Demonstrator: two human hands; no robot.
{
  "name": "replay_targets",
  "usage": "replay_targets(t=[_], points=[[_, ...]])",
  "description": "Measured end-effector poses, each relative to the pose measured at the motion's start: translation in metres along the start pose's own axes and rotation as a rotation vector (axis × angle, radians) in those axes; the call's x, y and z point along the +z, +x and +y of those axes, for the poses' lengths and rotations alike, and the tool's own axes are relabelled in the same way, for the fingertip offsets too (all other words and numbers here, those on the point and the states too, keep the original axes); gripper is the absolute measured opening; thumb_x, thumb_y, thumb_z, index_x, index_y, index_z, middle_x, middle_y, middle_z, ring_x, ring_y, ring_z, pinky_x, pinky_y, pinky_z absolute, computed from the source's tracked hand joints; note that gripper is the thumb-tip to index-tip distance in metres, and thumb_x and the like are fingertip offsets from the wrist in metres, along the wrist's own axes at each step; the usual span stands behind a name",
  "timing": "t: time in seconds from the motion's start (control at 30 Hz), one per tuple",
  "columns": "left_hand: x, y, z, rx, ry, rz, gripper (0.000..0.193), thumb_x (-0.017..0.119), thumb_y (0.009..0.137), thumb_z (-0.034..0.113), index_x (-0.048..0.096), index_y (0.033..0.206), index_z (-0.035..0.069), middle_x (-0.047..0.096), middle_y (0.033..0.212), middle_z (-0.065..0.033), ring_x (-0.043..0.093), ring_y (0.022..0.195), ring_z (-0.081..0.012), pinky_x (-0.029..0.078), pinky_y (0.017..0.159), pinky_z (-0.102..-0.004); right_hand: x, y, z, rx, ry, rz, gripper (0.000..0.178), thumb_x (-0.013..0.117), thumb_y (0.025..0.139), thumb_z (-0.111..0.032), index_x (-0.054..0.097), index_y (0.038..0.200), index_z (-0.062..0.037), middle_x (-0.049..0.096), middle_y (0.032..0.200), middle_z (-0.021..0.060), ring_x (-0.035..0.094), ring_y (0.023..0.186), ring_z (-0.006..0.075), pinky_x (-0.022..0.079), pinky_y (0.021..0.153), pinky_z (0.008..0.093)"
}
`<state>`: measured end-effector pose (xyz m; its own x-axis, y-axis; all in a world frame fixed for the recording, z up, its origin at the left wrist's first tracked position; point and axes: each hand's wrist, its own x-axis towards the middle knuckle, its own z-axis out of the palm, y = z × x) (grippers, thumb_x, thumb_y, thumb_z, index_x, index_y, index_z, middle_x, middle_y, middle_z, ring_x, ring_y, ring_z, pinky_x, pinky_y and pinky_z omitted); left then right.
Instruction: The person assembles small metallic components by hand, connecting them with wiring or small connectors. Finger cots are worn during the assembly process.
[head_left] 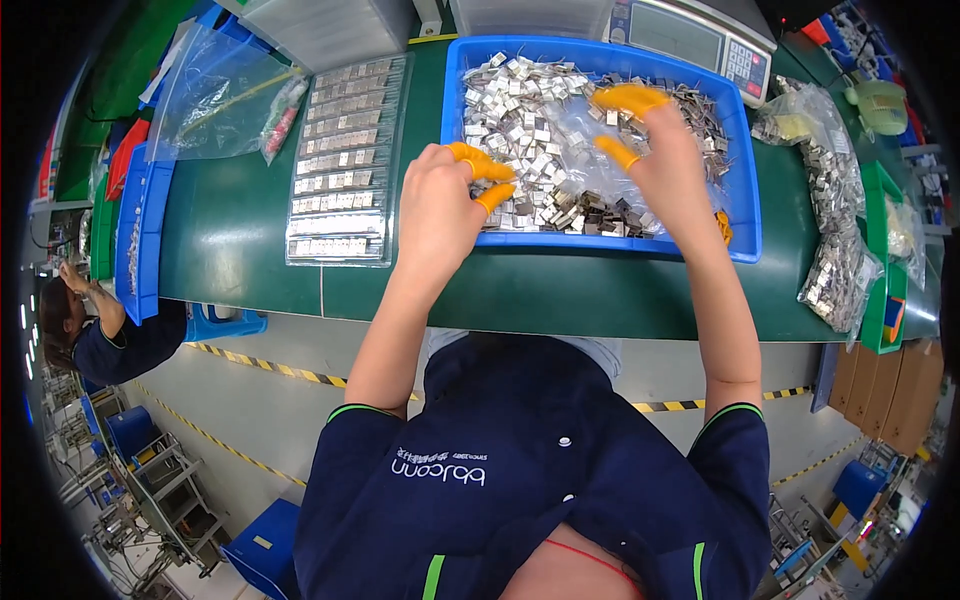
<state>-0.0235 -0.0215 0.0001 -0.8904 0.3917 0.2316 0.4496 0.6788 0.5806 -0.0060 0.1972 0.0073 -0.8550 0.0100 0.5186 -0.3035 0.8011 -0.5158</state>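
A blue tray [751,180] holds a heap of small white and silver metal-shelled connectors [525,85]. My left hand [440,205], with yellow finger cots, reaches over the tray's left side. Its thumb and fingertips are curled close together at the white pieces; what lies between them is too small to make out. My right hand [668,165], also in yellow cots, hovers over the right part of the heap, thumb and forefinger well apart and nothing visible between them. A clear plastic bag [578,140] lies in the tray between the hands.
Left of the tray lies a clear blister tray [340,170] with rows of connectors. Beyond it is a clear bag [215,100]. A scale [690,40] stands behind; bagged parts [832,200] and a green bin [878,240] lie right. Another person [105,325] sits far left.
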Motion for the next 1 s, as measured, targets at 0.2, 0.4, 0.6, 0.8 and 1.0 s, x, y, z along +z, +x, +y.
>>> replay_targets(t=[0.2, 0.4, 0.6, 0.8, 1.0], points=[[0.005, -0.002, -0.002, 0.140, 0.360, -0.124, 0.019, 0.074, 0.060, 0.014, 0.067, 0.074, 0.003, 0.058, 0.072, -0.0094, 0.050, 0.080, -0.0230, 0.037, 0.074, -0.0346, 0.023, -0.012, -0.016, -0.092, -0.132, -0.700, 0.026, 0.067, 0.066, -0.006, 0.063, 0.092, -0.0027, 0.058, 0.088, 0.0137, 0.054, 0.083, 0.0298, 0.045, 0.076, 0.0341], [0.007, 0.001, 0.004, 0.097, 0.189, -0.098, 0.015, 0.069, 0.064, 0.012, 0.068, 0.075, 0.003, 0.059, 0.071, -0.0089, 0.052, 0.076, -0.0220, 0.033, 0.074, -0.0320, 0.024, -0.006, -0.016, 0.075, 0.067, -0.669, 0.026, 0.065, 0.071, -0.003, 0.061, 0.095, 0.0038, 0.060, 0.084, 0.0146, 0.060, 0.073, 0.0269, 0.048, 0.066, 0.0308], [0.013, 0.002, 0.006, -0.141, -0.271, 0.086, 0.022, 0.070, 0.070, 0.018, 0.067, 0.087, 0.004, 0.062, 0.074, -0.0098, 0.056, 0.073, -0.0228, 0.042, 0.072, -0.0313, 0.037, -0.010, -0.024, 0.547, 0.793, -0.349, 0.018, 0.062, 0.077, -0.004, 0.064, 0.095, -0.0001, 0.063, 0.081, 0.0091, 0.061, 0.070, 0.0164, 0.048, 0.061, 0.0274], [0.009, 0.003, 0.004, -0.317, -0.631, 0.157, 0.025, 0.070, 0.071, 0.008, 0.065, 0.094, 0.002, 0.065, 0.083, -0.0100, 0.060, 0.075, -0.0166, 0.045, 0.071, -0.0256, 0.041, -0.005, -0.025, 0.348, 0.719, -0.257, 0.018, 0.060, 0.079, -0.004, 0.062, 0.096, 0.0007, 0.059, 0.091, 0.0103, 0.059, 0.078, 0.0171, 0.047, 0.067, 0.0268], [0.016, 0.002, -0.015, -0.229, -0.588, 0.381, 0.017, 0.067, 0.073, 0.004, 0.064, 0.089, 0.000, 0.062, 0.081, -0.0065, 0.053, 0.075, -0.0114, 0.044, 0.068, -0.0241, 0.061, -0.010, -0.027, 0.098, 0.114, -0.474, 0.033, 0.063, 0.075, -0.009, 0.056, 0.106, -0.0013, 0.056, 0.088, 0.0141, 0.057, 0.081, 0.0259, 0.046, 0.073, 0.0325]])
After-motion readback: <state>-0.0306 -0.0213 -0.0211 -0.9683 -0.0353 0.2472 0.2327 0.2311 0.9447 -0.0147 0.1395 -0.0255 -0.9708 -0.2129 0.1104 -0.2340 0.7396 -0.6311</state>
